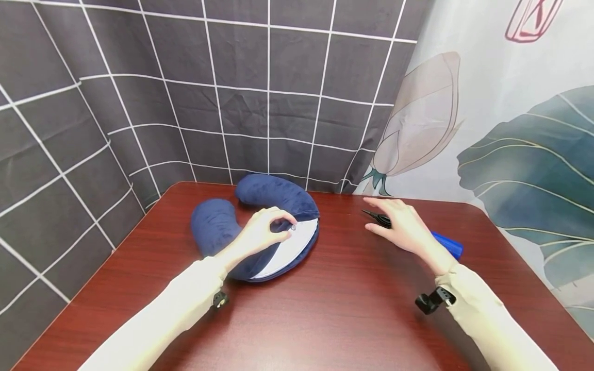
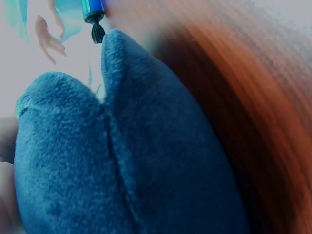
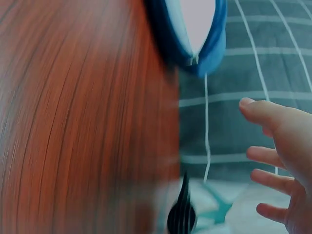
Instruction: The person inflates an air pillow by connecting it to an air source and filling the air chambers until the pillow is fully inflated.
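Note:
A navy plush U-shaped neck pillow (image 1: 214,226) lies on the table, its zipped cover open along the outer curve and white lining (image 1: 297,242) showing. My left hand (image 1: 266,229) grips the cover at the edge of this opening, thumb and fingers curled over the fabric. In the left wrist view the plush cover (image 2: 161,136) fills the middle and hides most of that hand. My right hand (image 1: 401,224) hovers at the right, fingers spread and holding nothing. Beneath it lies a blue cylinder (image 1: 447,244) with a black ribbed, pointed end (image 1: 381,218), partly hidden by the hand.
The reddish-brown wooden table (image 1: 343,309) runs back to a grey curtain (image 1: 241,113) with white grid lines. A white curtain (image 1: 487,170) with leaf and flower prints hangs at the right. Black wrist cameras (image 1: 435,300) sit on the sleeves.

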